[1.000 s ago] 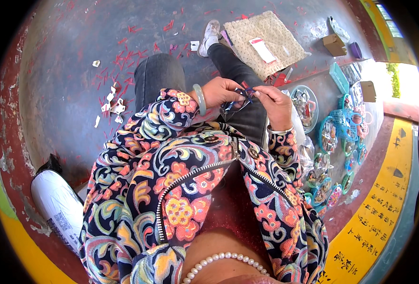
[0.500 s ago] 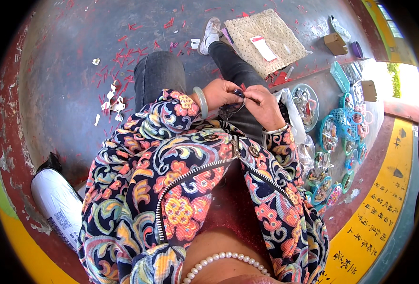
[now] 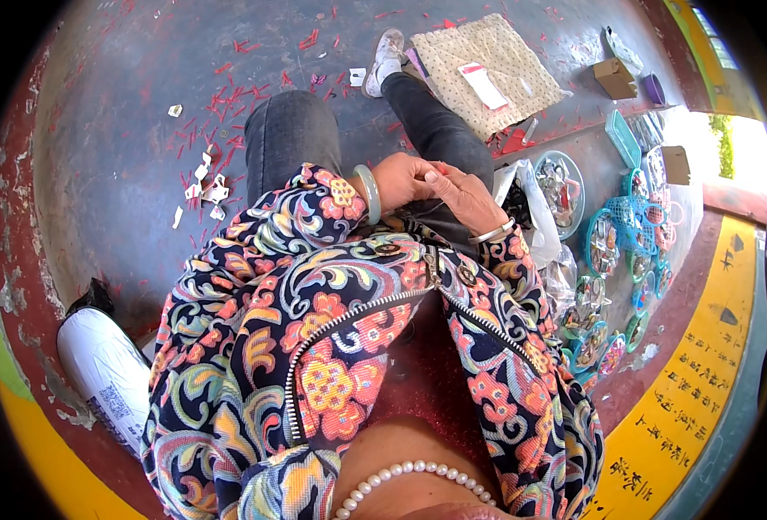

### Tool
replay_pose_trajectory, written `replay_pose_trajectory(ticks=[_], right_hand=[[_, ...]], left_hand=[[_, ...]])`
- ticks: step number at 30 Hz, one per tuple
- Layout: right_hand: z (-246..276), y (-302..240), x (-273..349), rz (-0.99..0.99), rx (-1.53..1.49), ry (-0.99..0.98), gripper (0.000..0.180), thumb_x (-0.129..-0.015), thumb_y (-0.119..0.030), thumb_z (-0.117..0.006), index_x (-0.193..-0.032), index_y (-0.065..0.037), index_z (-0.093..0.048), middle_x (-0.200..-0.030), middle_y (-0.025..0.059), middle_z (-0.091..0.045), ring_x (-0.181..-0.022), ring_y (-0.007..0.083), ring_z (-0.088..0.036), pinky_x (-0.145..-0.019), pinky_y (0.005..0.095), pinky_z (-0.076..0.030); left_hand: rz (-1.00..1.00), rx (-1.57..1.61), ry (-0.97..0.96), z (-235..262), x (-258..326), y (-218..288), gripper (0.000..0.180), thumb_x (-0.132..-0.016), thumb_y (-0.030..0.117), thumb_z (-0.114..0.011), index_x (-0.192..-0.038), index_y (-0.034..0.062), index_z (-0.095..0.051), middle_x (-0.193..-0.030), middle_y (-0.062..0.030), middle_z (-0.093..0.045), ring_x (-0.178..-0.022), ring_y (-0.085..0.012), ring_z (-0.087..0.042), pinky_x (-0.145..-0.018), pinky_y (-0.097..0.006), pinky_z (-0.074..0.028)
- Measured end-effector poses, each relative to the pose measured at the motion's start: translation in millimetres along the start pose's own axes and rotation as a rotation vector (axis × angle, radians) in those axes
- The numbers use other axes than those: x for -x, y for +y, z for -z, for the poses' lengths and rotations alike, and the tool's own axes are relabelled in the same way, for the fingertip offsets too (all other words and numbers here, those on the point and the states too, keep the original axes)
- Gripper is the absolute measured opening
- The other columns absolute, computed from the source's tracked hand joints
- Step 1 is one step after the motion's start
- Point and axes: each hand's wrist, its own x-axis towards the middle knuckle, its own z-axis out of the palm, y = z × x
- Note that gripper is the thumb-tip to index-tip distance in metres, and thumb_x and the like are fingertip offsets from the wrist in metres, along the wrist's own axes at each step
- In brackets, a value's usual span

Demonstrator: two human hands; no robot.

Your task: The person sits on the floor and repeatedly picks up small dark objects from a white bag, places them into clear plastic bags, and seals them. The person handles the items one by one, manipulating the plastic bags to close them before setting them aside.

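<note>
My left hand (image 3: 401, 181) and my right hand (image 3: 468, 201) meet over my lap, fingertips touching. Both are closed, with the fingers bent inward. A speck of red (image 3: 441, 170) peeks out between them; the rest of what they hold is hidden. Beside my right wrist a white plastic bag (image 3: 541, 217) stands with its mouth open, and dark things (image 3: 515, 204) show inside it. Behind the bag is a light-blue round basket (image 3: 581, 186) full of small packaged pieces.
Several small baskets (image 3: 633, 227) of trinkets crowd the right side. Further off lie a patterned cloth (image 3: 522, 74) with a white-and-red card (image 3: 484, 87), a cardboard box (image 3: 614, 80) and a purple tub (image 3: 653, 88). Red strips (image 3: 227, 104) and white scraps (image 3: 216, 191) litter the floor at left.
The dark thing that was between my fingers no longer shows there. My right hand has turned and closed in against the left. The bag's mouth stands wider, with dark things visible in it.
</note>
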Motion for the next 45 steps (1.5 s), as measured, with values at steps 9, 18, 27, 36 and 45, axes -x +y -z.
replay_pose_trajectory(ticks=[9,18,27,36,45], right_hand=[[-6,-14,3,0.066,0.047,0.286,0.038,-0.083,-0.027,-0.055,-0.097,0.008,-0.056,-0.092,0.0165,-0.06,-0.086,0.0148,-0.057,-0.074,0.0242,-0.043],[18,-17,9,0.073,-0.235,0.288,0.05,-0.074,-0.008,-0.064,-0.119,0.0,-0.042,-0.117,0.0143,-0.048,-0.112,0.0197,-0.045,-0.087,0.0277,-0.039],[9,-2,12,0.084,-0.517,0.201,0.036,-0.074,0.001,-0.061,-0.107,0.0,-0.046,-0.097,0.007,-0.057,-0.088,0.0114,-0.055,-0.072,0.0194,-0.044],[6,-12,15,0.116,-0.482,0.328,0.026,-0.074,0.005,-0.061,-0.098,0.0,-0.054,-0.083,0.0032,-0.059,-0.074,0.0071,-0.056,-0.07,0.019,-0.046],[-2,-16,13,0.289,0.104,0.459,0.01,-0.074,0.002,-0.06,-0.084,0.0,-0.061,-0.078,0.0029,-0.06,-0.07,0.0063,-0.054,-0.063,0.0193,-0.044]], left_hand=[[0.039,0.101,0.068,6,-6,-2,0.018,-0.076,0.004,-0.06,-0.093,-0.002,-0.061,-0.081,-0.0045,-0.062,-0.07,-0.0076,-0.056,-0.06,-0.022,-0.045],[0.005,0.325,0.151,8,-8,2,0.019,-0.078,0.001,-0.057,-0.096,-0.0045,-0.059,-0.075,-0.0039,-0.06,-0.062,-0.0076,-0.053,-0.056,-0.021,-0.043],[-0.07,0.349,0.15,6,-8,8,0.018,-0.079,0.002,-0.057,-0.095,-0.0041,-0.059,-0.078,-0.0041,-0.061,-0.063,-0.0068,-0.053,-0.058,-0.02,-0.043],[-0.044,0.314,0.17,8,-9,3,0.017,-0.075,0.001,-0.059,-0.092,-0.0035,-0.06,-0.075,-0.0071,-0.063,-0.062,-0.0093,-0.057,-0.056,-0.02,-0.045],[0.014,0.288,0.097,8,-6,5,0.019,-0.077,0.003,-0.059,-0.095,-0.0038,-0.059,-0.078,-0.0054,-0.062,-0.065,-0.0083,-0.055,-0.059,-0.021,-0.045]])
